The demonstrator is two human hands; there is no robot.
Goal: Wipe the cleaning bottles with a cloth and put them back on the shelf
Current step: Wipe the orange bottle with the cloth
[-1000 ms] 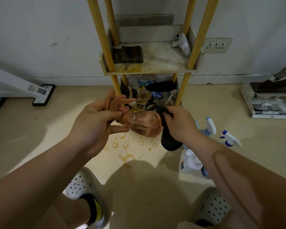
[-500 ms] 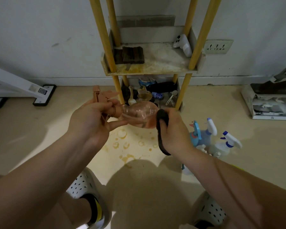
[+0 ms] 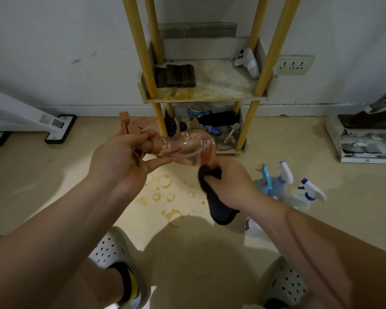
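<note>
Beige floor; left grip clasps bottle neck, right grip clutches cloth beneath.

My left hand covers the neck of the pink spray bottle and part of its trigger. My right hand hides the middle of the dark cloth, whose upper end is smeared with blur. Behind my right forearm a white bottle shows only a sliver. The clutter on the lower shelf is too dim to name, perhaps a spoon among it. The yellow posts run off the top edge.
</note>
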